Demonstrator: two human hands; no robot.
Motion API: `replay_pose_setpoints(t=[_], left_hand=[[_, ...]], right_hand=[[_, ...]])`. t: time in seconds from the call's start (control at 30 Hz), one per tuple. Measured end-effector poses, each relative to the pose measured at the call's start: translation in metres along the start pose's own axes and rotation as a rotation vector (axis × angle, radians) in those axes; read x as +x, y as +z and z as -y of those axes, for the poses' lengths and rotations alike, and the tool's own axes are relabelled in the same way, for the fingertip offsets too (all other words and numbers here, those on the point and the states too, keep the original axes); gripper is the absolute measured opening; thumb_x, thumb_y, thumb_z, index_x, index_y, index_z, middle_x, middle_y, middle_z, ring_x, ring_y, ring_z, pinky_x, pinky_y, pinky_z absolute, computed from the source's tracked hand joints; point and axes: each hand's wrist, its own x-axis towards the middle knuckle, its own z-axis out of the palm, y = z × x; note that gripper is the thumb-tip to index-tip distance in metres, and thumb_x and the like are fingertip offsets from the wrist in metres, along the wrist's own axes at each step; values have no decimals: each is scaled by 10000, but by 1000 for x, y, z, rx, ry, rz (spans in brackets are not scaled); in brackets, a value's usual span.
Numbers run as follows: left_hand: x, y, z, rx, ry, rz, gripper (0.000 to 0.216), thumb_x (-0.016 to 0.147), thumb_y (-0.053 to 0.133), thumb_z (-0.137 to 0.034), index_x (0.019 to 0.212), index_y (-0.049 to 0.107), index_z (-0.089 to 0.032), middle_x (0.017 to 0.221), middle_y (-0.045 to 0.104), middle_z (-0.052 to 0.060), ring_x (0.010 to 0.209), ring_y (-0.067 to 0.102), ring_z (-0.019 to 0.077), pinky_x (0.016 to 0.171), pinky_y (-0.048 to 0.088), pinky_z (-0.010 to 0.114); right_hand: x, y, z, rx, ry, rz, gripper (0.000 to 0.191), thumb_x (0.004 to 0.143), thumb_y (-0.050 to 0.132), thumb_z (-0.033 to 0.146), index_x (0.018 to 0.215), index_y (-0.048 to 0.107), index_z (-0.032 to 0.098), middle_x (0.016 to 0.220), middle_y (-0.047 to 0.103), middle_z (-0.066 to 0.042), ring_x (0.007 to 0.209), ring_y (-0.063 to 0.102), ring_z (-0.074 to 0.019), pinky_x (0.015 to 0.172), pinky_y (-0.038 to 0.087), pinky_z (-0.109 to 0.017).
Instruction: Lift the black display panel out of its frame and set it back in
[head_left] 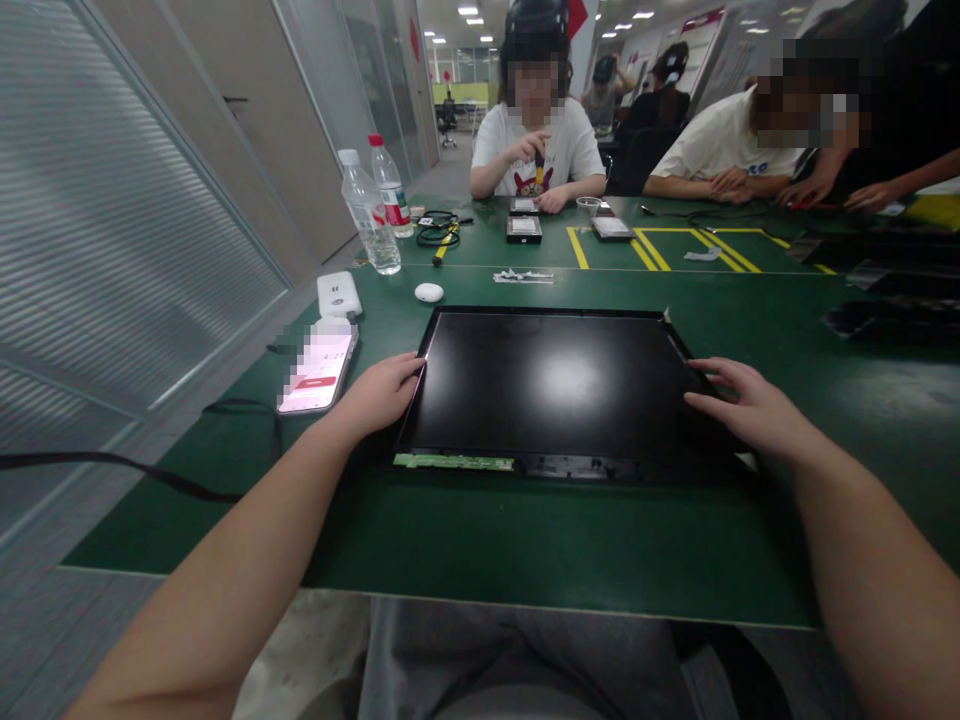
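A black LCD screen panel [540, 385] lies face up on the green table in front of me. A narrow green circuit board [454, 462] shows along the left part of its near edge. My left hand [384, 392] grips the panel's left edge, its fingers closed around the frame. At the opposite side my right hand [746, 400] holds the right edge, with the thumb and fingers over the frame. The undersides of both grips are hidden.
To the left lie a lit phone [319, 365], a white power bank [339, 294] and a white earbud case [429, 292]. Two bottles [373, 215] stand behind them. Hard drives [523, 230] sit near a person across the table [536, 150]. Dark panels [892, 320] lie at right.
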Motion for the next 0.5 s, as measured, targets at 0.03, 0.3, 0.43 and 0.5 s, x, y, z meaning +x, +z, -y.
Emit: replay_pose_setpoints(t=[0.03,0.3,0.43,0.5], left_hand=[[0,0,0,-6,3,-6,539,997,448,-273,1447,708,-130,1576,631,145,1464,589,329,1260,418,442],[0,4,2,-35,40,-36,524,987,446,-271,1398,738,-126,1543,655,169,1439,606,350,1239,446,474],[3,6,4,-44,104,-58,506,982,429,-255,1337,772,-146,1475,701,164,1374,656,325,1208,481,445],[4,6,5,-48,127,-59,502,986,418,-254,1320,780,-156,1457,710,157,1351,668,313,1199,488,431]], right_hand=[[2,1,0,-11,49,-31,568,822,708,476,1350,715,268,1522,580,-163,1290,661,-386,1065,578,-547],[8,-1,4,-205,107,-21,399,850,639,304,1199,805,207,1277,704,-178,999,719,-322,977,588,-506],[5,0,10,-262,102,-14,443,869,576,216,1247,802,170,1314,704,-175,1054,714,-293,1007,561,-419],[5,-1,12,-286,104,0,471,862,550,157,1262,799,145,1350,695,-177,1154,699,-289,1053,530,-371]])
